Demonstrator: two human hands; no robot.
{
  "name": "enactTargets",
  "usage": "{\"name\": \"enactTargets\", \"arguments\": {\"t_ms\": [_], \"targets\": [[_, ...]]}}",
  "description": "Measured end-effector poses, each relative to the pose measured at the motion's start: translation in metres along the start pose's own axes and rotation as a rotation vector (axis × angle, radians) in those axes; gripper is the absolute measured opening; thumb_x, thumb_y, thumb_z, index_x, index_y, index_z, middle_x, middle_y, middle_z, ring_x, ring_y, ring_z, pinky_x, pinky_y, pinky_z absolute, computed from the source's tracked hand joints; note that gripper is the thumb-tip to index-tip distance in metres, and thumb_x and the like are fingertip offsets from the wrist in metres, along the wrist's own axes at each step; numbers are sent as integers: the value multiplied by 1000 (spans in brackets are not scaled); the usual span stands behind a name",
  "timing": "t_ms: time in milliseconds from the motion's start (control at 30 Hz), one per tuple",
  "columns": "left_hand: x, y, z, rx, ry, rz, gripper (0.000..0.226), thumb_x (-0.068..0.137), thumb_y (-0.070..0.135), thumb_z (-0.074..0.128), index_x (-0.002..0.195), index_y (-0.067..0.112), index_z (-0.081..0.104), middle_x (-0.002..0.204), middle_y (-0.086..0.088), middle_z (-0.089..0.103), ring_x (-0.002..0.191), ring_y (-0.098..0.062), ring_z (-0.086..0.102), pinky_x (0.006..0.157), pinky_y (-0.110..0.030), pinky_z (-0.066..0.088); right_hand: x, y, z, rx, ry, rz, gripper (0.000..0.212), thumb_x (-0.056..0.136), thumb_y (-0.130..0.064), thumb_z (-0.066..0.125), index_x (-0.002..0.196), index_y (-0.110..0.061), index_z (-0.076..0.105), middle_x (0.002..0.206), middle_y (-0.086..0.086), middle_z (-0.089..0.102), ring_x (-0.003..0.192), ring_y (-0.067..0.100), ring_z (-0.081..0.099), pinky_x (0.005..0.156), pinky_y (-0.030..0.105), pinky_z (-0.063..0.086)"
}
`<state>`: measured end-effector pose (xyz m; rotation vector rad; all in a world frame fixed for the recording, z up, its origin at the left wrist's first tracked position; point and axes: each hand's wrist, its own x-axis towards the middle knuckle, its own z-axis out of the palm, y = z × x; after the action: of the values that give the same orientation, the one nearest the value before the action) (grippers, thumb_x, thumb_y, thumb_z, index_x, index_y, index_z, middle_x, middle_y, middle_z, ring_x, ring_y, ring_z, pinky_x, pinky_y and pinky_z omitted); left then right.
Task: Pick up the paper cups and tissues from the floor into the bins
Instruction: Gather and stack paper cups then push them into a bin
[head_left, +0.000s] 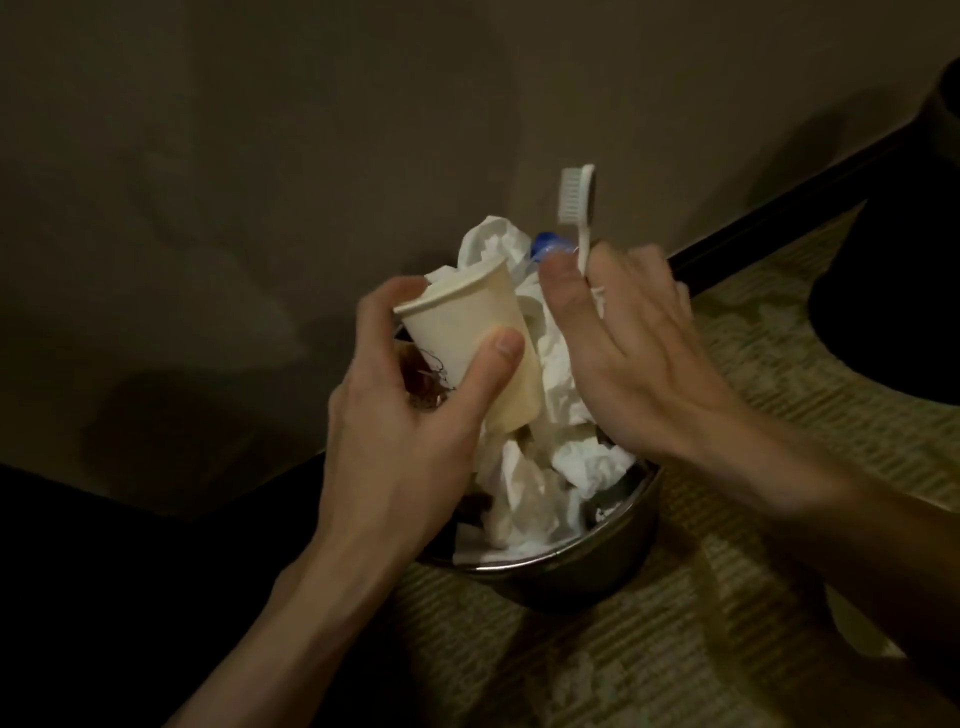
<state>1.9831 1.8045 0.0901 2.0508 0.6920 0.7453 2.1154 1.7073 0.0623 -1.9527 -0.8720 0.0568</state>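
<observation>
Head view: left hand (410, 415) grips a likely light, crushable cream paper cup (462, 322) mid-wall over the round metal bin (597, 551), while the straight-fingered right hand (639, 353) presses soft white tissues (561, 374).

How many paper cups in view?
1. The paper cup is tilted, gripped by the left hand over the bin. The bin is heaped with tissues, so more cups may be hidden underneath.

We seem to be in a dim hotel-like bedroom: patterned green-beige carpet (571, 649) at five o'clock, plain beige wall (363, 130) at twelve, and a small round steel waste bin (597, 551) holding crumpled white tissues (561, 374) and a white plastic toothbrush (575, 200).
</observation>
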Motion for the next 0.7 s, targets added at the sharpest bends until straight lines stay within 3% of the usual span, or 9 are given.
{"name": "enactTargets", "arguments": {"t_ms": [133, 300, 367, 500, 600, 700], "targets": [[3, -6, 2, 51, -42, 4, 53, 72, 69, 64, 118, 50, 47, 102, 23, 65, 87, 1, 67, 56, -18, 54, -2, 16, -4, -278, -50, -56, 31, 100, -54, 16, 86, -37, 37, 105, -8, 43, 105, 6, 26, 94, 35, 21], [-1, -11, 2, 238, -79, 14, 56, 68, 75, 56, 117, 51, 45, 110, 23, 56, 104, -9, 56, 77, -40, 55, -6, 26, -7, -352, -207, -89, 27, 98, -56, 28, 97, -34, 43, 131, -4, 38, 132, 8, 18, 111, 48, 13], [-1, -10, -1, 308, -95, 22, 60, 67, 76, 55, 119, 47, 46, 111, 27, 51, 109, -10, 52, 83, -43, 54, -6, 25, -8, -397, -267, -67, 40, 94, -58, 26, 112, -31, 48, 143, -4, 32, 141, 7, 8, 115, 55, 6], [-5, -7, -3, 397, -151, 37, 61, 66, 81, 49, 117, 47, 49, 111, 32, 45, 111, -3, 42, 89, -37, 49, -14, 22, -16, -478, -316, -36, 61, 90, -66, 8, 131, -28, 34, 153, -4, 22, 147, 9, 0, 116, 61, 3], [-12, -6, -6, 407, -152, 38, 70, 64, 85, 49, 123, 47, 51, 119, 30, 43, 116, 1, 35, 95, -35, 46, -22, 20, -27, -468, -348, 3, 85, 81, -80, -2, 142, -29, 26, 157, -8, 14, 147, 7, 0, 118, 59, 2], [-16, -1, -12, 367, -140, 17, 89, 62, 84, 51, 141, 46, 39, 116, 39, 36, 125, -1, 35, 102, -40, 44, -27, 13, -36, -406, -349, 46, 111, 68, -92, -1, 156, -24, 1, 163, -9, 3, 148, 9, 3, 121, 53, 8]]}}
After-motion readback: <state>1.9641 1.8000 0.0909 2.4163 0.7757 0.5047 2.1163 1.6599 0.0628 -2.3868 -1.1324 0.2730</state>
